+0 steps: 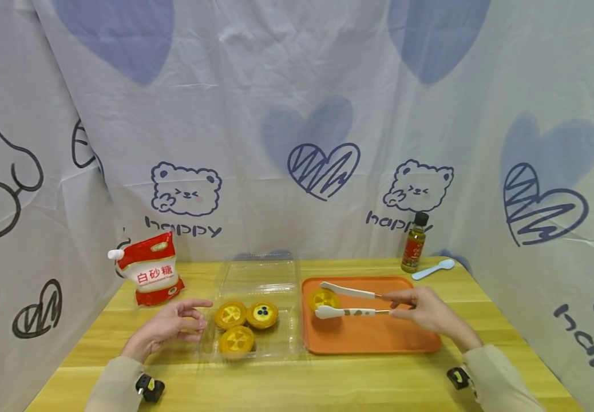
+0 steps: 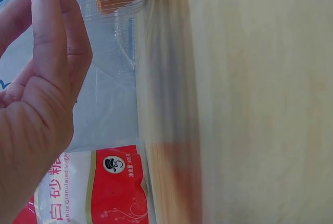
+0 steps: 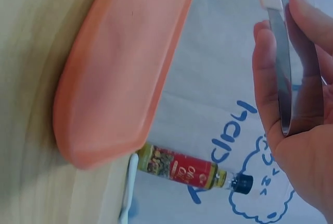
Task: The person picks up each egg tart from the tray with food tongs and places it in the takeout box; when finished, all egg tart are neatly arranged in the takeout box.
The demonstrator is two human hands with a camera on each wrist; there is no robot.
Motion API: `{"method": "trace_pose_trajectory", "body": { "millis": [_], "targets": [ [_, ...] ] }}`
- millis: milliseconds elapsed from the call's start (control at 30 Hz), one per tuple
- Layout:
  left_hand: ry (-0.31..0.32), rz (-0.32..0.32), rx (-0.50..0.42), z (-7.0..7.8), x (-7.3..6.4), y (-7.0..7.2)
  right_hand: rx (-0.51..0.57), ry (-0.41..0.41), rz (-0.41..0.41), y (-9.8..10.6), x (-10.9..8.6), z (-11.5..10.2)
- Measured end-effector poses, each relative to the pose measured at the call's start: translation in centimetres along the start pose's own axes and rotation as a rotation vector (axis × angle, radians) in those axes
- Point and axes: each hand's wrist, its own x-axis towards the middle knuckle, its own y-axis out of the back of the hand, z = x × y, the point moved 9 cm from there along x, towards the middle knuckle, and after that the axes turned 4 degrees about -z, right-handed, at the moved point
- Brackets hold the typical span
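Observation:
My right hand (image 1: 428, 312) holds a pair of tongs (image 1: 361, 312) with white ends, thumb and fingers on opposite arms. Its metal bend (image 3: 284, 88) lies in the palm in the right wrist view. Between the spread white tips shows a round yellow egg tart (image 1: 324, 298), over the left end of the orange tray (image 1: 379, 339). My left hand (image 1: 175, 326), fingers loosely spread and holding nothing, is at the left side of a clear plastic box (image 1: 290, 339). Inside sit a tart with dark berries (image 1: 262, 315) and two yellow-topped tarts (image 1: 230, 316).
A red and white sugar bag (image 1: 155, 272) with a white spout stands behind my left hand. At the back right are an oil bottle (image 1: 414, 246) and a pale blue spoon (image 1: 433, 269). The box's lid (image 1: 258, 274) is raised toward the printed cloth backdrop (image 1: 256, 126).

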Motion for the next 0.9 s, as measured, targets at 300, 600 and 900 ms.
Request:
{"method": "trace_pose_trajectory", "body": {
  "millis": [300, 600, 900],
  "targets": [
    [0.008, 0.01, -0.01, 0.2, 0.1, -0.1, 0.062, 0.026, 0.044, -0.5, 0.5, -1.0],
    [0.003, 0.005, -0.01, 0.1, -0.1, -0.1, 0.022, 0.044, 0.041, -1.0, 1.5, -2.0],
    [0.006, 0.004, -0.03, -0.1, -0.1, -0.1, 0.027, 0.113, 0.004, -1.8, 2.3, -4.1]
  ]
}}
